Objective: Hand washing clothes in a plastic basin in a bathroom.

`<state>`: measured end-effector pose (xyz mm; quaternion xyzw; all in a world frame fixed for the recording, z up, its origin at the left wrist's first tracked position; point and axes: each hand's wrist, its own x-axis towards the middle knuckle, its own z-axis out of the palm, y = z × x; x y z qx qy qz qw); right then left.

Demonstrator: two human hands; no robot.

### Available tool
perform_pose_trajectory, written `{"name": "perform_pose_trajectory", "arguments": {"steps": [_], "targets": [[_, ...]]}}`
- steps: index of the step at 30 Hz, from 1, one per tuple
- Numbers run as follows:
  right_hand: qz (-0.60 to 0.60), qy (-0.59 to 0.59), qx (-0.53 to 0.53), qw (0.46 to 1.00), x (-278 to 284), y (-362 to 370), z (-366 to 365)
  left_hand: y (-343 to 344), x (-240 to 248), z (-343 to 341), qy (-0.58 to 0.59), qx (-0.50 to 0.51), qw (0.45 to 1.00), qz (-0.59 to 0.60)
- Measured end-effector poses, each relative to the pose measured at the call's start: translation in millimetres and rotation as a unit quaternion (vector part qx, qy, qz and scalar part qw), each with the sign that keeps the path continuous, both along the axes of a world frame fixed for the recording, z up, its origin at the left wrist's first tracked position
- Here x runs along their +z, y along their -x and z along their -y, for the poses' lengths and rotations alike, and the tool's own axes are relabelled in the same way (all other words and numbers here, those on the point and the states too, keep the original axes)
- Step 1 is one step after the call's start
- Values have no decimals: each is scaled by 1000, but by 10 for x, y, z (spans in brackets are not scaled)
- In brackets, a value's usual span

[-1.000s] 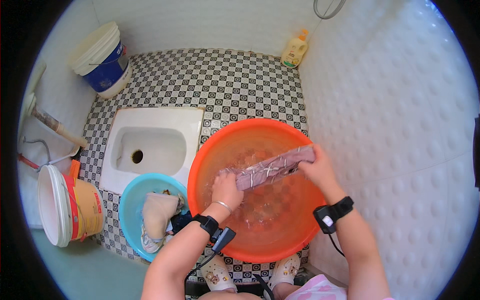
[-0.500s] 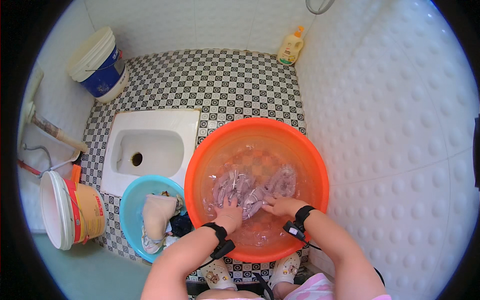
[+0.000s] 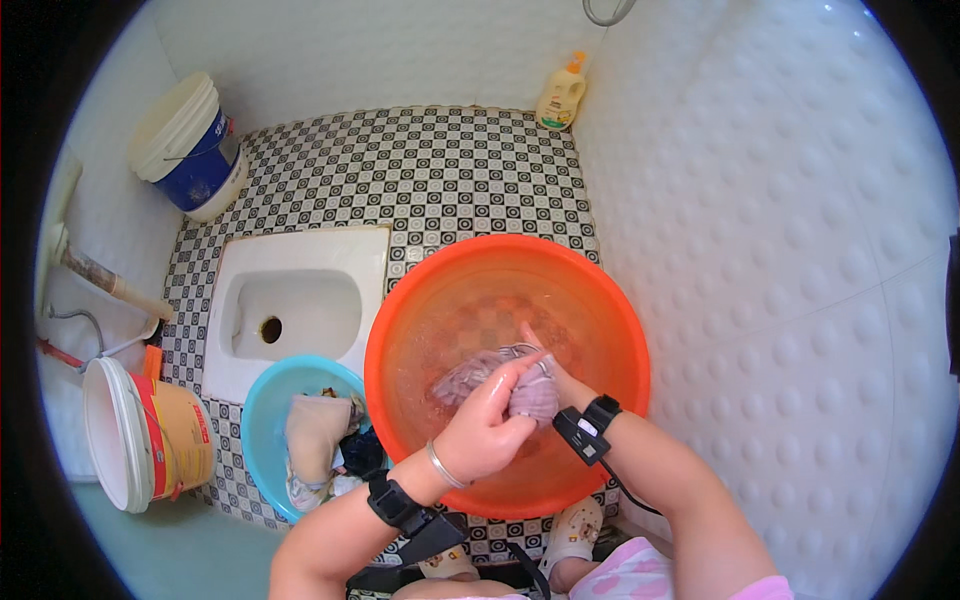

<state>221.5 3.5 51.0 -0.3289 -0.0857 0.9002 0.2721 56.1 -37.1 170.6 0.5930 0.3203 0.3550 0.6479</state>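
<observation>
Partly hidden: mauve cloth (image 3: 535, 397) between hands (image 3: 487, 430), right one mostly covered.

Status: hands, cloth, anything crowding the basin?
Left hand holding mauve cloth; right hand against it, partly hidden. Cloth bunched, orange basin beneath. Light-blue basin crowding its left side.

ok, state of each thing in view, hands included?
Mauve cloth: bunched up, in the hands
Left hand: closed on the cloth
Right hand: at the cloth, partly hidden; grip unclear
Orange basin: upright, water inside
Light-blue basin: upright, loosely filled with crumpled fabric items
Pump bottle: upright; fill level unclear
Squat toilet: uncovered, drain hole exposed
</observation>
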Motion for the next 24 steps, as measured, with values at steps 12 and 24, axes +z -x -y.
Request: {"name": "perform_pose_trajectory", "arguments": {"steps": [12,24], "targets": [[13,-46,-155,987,599,198,-80,450,-614,-382,186,208,924,263],[82,-18,-144,986,519,220,2,264,-929,-395,317,186,876,312]]}}
